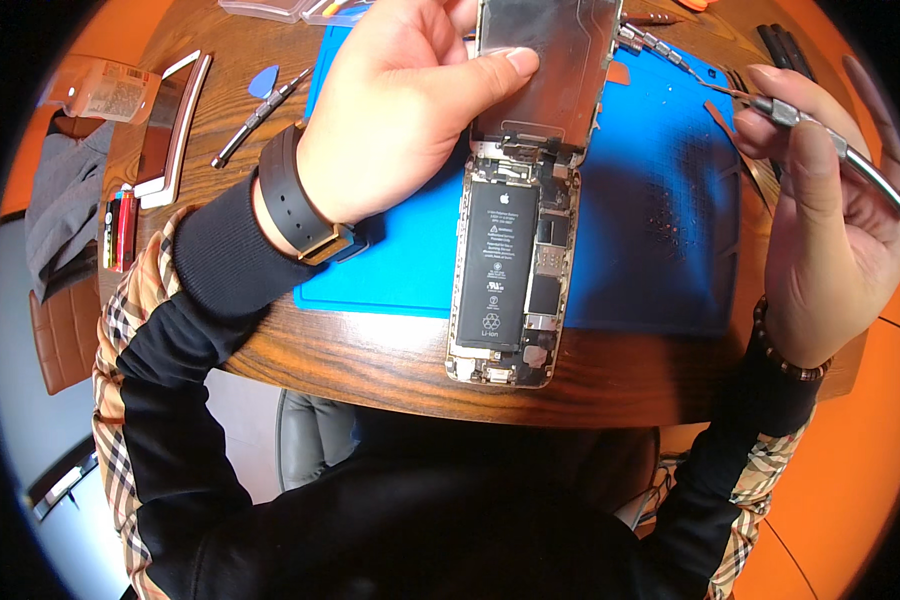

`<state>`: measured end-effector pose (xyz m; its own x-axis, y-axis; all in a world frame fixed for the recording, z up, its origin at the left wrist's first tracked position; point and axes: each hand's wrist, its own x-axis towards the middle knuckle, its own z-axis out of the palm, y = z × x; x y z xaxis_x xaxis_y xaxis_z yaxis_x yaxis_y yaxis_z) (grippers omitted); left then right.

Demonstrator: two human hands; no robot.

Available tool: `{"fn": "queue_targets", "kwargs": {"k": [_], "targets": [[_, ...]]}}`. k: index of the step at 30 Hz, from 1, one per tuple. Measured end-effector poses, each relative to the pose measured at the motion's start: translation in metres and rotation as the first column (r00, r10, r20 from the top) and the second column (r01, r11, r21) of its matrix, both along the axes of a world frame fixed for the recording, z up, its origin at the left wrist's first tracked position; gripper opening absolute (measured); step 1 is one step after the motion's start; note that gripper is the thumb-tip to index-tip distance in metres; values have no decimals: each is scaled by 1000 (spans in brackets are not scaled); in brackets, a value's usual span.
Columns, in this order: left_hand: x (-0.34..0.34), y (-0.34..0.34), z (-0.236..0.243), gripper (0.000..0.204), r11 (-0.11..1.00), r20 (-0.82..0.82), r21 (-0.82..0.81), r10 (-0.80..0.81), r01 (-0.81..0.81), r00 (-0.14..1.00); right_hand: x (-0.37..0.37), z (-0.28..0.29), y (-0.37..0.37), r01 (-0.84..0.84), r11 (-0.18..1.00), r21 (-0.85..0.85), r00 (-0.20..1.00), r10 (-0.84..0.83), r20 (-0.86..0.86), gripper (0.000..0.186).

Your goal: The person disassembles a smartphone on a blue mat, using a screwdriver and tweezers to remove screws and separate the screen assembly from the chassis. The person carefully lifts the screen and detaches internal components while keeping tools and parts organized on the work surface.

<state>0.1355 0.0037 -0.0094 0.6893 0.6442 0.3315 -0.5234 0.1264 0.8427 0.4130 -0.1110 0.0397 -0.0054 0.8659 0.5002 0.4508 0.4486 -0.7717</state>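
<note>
An opened smartphone (552,262) extends over the table's near edge, with its black battery (500,265) and circuit parts exposed. Above it, the detached-looking screen panel (560,90) is raised, its inner side toward me; whether a cable still joins the two is unclear. My left hand (390,120) grips this panel, thumb flat on its inner face and fingers behind. At the right, my right hand (830,200) holds a slim metal-handled tool (840,145) between thumb and fingers. Its thin tip points left toward the screen, apart from the phone.
A blue work mat (390,275) lies on the wooden table (350,355). Leftward are a knurled metal tool (260,118), a blue pick (263,82), a white-framed device (175,130) and a red lighter (127,228). More slim tools (660,48) lie beyond; black pens (785,50) rest far right.
</note>
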Motion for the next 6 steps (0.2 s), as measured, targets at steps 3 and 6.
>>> {"fn": "queue_targets", "kwargs": {"k": [3,6], "targets": [[-1,3,-1,70,998,-64,22,51,-50,997,-5,2,6,-24,1000,-10,986,25,163,27],[-3,7,-4,66,998,-63,34,55,-53,997,-11,2,7,-25,1000,-13,978,28,206,27]]}}
